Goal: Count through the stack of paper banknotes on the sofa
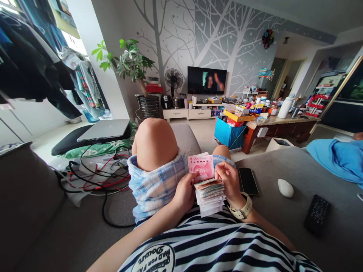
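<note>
A thick stack of banknotes is held over the lap, its lower ends fanned out toward the striped shirt. My left hand is closed round the stack's left side, thumb on top. Pink notes marked 100 stand up from the top of the stack, face side showing. At their right edge, my right hand has its fingers pinched on the pink notes, with a pale watch on its wrist. How many notes each hand grips cannot be made out.
Right of my lap, a black phone, a white mouse and a remote lie on the grey sofa. Tangled cables and a laptop are at the left. A cluttered table stands beyond.
</note>
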The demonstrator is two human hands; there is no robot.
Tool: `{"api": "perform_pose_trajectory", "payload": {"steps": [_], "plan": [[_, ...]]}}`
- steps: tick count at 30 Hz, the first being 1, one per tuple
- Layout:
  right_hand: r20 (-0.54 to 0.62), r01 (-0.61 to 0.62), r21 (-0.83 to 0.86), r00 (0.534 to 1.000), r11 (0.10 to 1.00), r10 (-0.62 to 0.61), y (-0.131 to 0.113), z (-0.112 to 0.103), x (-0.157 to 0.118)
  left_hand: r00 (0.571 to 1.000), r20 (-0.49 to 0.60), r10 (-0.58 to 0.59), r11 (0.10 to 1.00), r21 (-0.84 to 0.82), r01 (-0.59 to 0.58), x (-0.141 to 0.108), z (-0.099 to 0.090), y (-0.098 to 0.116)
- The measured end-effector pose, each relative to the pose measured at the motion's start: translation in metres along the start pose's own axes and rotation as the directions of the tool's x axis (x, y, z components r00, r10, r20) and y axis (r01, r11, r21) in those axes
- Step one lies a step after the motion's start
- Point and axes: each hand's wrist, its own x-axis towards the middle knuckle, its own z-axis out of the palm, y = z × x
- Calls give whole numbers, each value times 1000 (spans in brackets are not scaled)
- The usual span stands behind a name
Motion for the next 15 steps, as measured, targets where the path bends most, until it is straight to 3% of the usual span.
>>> {"api": "perform_pose_trajectory", "payload": {"steps": [6, 11, 15], "plan": [[8, -60, 58, 998, 997, 60, 6, 0, 5, 994, 83, 78, 995, 57, -82, -1, 2, -1], [-21, -68, -125, 998, 990, 66, 1, 1, 6, 998, 47, 35, 997, 64, -38, 0, -1, -1], [-7, -70, -159, 998, 985, 70, 0, 1, 4, 998, 63, 32, 997, 67, -36, 1, -3, -2]]}}
